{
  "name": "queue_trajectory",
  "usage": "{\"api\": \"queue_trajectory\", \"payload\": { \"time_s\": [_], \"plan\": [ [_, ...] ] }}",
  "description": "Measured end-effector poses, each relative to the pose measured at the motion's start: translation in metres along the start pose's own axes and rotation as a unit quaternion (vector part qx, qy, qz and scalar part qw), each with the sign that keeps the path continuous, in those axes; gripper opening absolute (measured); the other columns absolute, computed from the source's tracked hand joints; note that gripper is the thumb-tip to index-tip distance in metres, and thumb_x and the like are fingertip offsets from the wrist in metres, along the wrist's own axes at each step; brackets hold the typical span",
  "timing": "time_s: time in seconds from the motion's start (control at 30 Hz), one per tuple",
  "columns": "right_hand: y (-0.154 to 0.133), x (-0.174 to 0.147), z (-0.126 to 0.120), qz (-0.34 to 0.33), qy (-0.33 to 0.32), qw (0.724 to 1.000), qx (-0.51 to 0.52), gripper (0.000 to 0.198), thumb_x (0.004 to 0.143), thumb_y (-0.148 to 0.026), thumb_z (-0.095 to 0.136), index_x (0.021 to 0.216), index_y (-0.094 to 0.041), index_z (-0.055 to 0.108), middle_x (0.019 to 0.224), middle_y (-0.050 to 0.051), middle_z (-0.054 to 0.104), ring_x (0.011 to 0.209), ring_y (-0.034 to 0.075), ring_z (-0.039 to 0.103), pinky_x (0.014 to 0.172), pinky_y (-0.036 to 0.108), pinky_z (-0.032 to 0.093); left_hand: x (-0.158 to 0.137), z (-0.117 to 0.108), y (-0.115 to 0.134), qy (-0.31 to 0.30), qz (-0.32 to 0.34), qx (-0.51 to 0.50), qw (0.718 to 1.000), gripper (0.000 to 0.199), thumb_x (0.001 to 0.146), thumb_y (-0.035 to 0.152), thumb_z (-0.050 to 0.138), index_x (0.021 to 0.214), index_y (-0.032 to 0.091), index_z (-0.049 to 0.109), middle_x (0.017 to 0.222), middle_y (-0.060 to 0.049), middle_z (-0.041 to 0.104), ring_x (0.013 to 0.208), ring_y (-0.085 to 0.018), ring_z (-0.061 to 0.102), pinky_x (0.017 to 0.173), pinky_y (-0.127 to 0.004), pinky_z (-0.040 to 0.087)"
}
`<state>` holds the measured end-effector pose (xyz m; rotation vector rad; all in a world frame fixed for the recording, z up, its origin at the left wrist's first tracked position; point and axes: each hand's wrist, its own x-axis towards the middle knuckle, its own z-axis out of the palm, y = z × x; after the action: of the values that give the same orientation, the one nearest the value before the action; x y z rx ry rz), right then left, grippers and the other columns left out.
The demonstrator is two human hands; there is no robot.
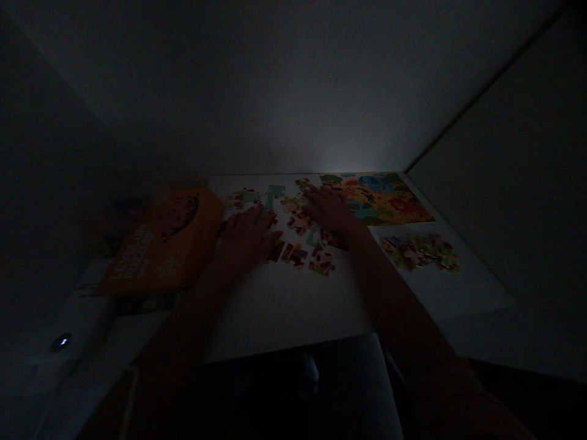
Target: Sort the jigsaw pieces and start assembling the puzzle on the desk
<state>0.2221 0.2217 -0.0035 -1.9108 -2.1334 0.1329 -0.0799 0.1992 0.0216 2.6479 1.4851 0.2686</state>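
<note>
Both of my hands rest on loose jigsaw puzzle pieces on a white table, in very dim light. My left hand (245, 235) lies palm down with its fingers spread, covering part of the pieces at the left. Farther right, my right hand (332, 211) is flat too, its fingers stretched over pieces near the back. Between the hands and in front of them lie several puzzle pieces (296, 255), some red and brown. A pale green piece (275, 192) sits just beyond my left fingers. What lies under the palms is hidden.
An orange puzzle box (165, 238) stands left of my left arm. A colourful animal picture sheet (385, 198) lies at the back right, partly behind my right hand. Nearer, a heap of puzzle pieces (419, 252) lies right of my right arm. A wall (293, 91) borders the table (293, 311).
</note>
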Motion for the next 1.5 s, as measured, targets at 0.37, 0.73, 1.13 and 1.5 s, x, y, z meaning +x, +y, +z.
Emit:
{"api": "queue_trajectory", "payload": {
  "time_s": [0.37,0.73,1.13,1.5],
  "plan": [
    [0.007,-0.004,-0.011,0.026,0.138,0.99,0.004,0.052,0.119,-0.056,0.045,0.146,-0.026,0.077,0.157,0.02,0.072,0.149,0.045,0.06,0.124,0.069,0.041,-0.001,-0.034,-0.001,0.02,-0.127,-0.009,0.992,0.031,0.112,0.039,0.058,0.126,0.022,0.079,0.134,-0.017,0.081,0.123,-0.038,0.077,0.104,-0.049,0.06],
    [-0.003,-0.007,-0.03,-0.015,0.124,0.99,0.058,0.038,0.114,-0.056,0.059,0.117,-0.023,0.079,0.111,0.012,0.083,0.103,0.03,0.075,0.103,0.049,0.051,-0.001,-0.031,0.001,-0.069,-0.157,-0.052,0.984,0.042,0.105,0.066,0.066,0.099,0.025,0.076,0.092,-0.012,0.08,0.088,-0.034,0.074,0.08,-0.043,0.054],
    [0.016,-0.134,-0.035,-0.005,0.047,0.997,0.064,0.043,0.107,-0.057,0.072,0.135,-0.027,0.084,0.143,0.018,0.074,0.123,0.038,0.075,0.11,0.058,0.063,-0.004,-0.042,0.014,0.097,-0.082,-0.161,0.979,0.034,0.109,0.055,0.067,0.092,0.026,0.071,0.093,-0.007,0.076,0.081,-0.024,0.065,0.073,-0.037,0.044],
    [-0.013,-0.174,-0.032,0.128,0.111,0.943,0.288,0.046,0.094,-0.067,0.083,0.117,-0.028,0.074,0.105,0.008,0.083,0.096,0.03,0.076,0.086,0.045,0.062,-0.128,-0.026,0.017,0.074,-0.033,-0.299,0.951,0.029,0.106,0.052,0.065,0.104,0.024,0.074,0.084,-0.001,0.071,0.073,-0.019,0.064,0.072,-0.036,0.05]
  ]
}}
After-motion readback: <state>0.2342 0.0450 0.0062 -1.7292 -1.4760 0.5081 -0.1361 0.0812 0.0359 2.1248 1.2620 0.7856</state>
